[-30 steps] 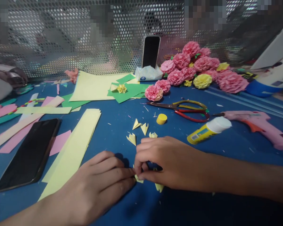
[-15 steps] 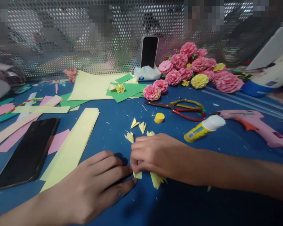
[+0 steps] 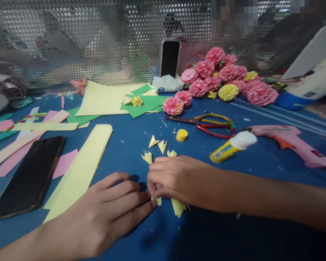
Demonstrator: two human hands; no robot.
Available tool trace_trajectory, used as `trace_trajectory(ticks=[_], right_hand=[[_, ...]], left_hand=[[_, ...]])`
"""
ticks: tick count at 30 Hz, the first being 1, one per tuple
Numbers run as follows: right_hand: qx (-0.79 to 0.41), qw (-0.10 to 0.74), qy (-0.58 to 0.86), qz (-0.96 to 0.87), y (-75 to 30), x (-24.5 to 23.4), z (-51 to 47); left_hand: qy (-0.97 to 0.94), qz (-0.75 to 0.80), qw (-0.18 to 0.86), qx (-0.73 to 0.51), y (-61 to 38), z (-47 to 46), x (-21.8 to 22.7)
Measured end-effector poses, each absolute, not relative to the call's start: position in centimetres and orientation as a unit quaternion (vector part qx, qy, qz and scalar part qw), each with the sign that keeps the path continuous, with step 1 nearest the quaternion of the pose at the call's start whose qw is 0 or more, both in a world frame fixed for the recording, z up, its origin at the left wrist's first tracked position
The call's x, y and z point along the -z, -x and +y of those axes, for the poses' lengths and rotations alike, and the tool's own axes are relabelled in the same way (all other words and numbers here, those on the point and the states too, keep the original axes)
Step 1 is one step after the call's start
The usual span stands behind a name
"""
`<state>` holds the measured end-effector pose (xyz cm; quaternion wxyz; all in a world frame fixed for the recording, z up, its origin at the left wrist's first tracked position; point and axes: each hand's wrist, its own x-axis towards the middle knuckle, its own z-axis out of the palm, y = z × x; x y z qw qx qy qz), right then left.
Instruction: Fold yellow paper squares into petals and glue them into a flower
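Between my two hands a small yellow paper piece lies on the blue table, mostly covered by fingers. My left hand reaches in from the left, thumb and index fingertips at the paper's left edge. With bent fingers pressed together, my right hand holds the same piece from above. A bunch of yellow paper pieces with jagged ends sticks out under my right hand. Just beyond the hands lie several small folded yellow paper petals.
Ahead are a yellow cap, scissors, a glue stick and a pink glue gun. Yellow paper strips and a phone lie left. Paper flowers and an upright phone stand near the perforated metal screen.
The whole view has shifted slightly, with things now a little farther left. Both hands keep nearly the same pose at the small yellow paper piece.
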<state>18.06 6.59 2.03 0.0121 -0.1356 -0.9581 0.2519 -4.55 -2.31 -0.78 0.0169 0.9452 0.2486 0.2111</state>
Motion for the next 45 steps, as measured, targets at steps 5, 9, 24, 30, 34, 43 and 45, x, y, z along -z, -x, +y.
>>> trace_trajectory(ticks=[5,9,24,30,34,43,45], right_hand=[[-0.260,0.020,0.132,-0.956,-18.2,-1.9,6.6],[-0.259,0.023,0.135,-0.956,-18.1,-2.0,6.5],[-0.317,0.013,0.189,-0.929,-18.2,-3.2,7.0],[-0.312,0.005,0.184,-0.932,-18.3,-3.2,7.1],[-0.327,0.004,0.191,-0.926,-18.5,-3.1,7.3],[-0.335,0.009,0.197,-0.921,-18.3,-3.1,7.3],[-0.321,0.012,0.205,-0.925,-18.3,-3.3,7.2]], left_hand=[[-0.943,0.258,0.020,-0.211,4.5,-2.3,0.6],[-0.945,0.255,0.021,-0.203,4.4,-2.1,0.7],[-0.933,0.277,0.044,-0.226,4.1,-2.3,0.7],[-0.940,0.265,0.009,-0.213,4.2,-2.7,0.9],[-0.948,0.262,-0.007,-0.183,4.2,-2.9,0.8],[-0.936,0.291,0.072,-0.182,4.0,-2.0,-0.8],[-0.934,0.299,0.085,-0.179,4.1,-2.0,-0.9]])
